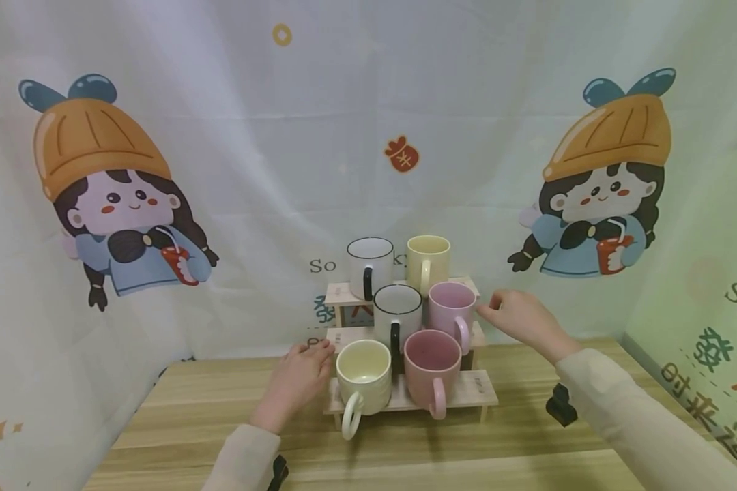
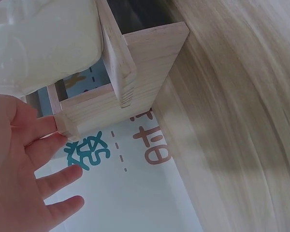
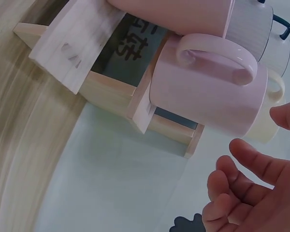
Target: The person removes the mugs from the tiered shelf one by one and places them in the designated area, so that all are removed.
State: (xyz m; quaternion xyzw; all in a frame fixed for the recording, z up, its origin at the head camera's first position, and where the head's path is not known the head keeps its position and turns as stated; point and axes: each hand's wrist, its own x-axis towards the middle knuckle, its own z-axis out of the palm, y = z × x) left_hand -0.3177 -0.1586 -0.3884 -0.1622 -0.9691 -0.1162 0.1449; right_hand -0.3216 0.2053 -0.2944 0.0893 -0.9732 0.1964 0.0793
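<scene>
A three-step wooden stand carries several mugs. My left hand is at its left side, fingertips against the end of a shelf in the left wrist view, the other fingers spread. Just right of that hand is a cream mug on the bottom step, beside a dark pink mug. My right hand hovers right of the lilac mug on the middle step, its fingers loosely bent with nothing between them. In the right wrist view the lilac mug is near the thumb and forefinger.
On the middle step stands a white mug with a black rim. Another black-rimmed white mug and a yellow mug share the top step. Beneath is a wooden table, with a printed cloth hanging behind.
</scene>
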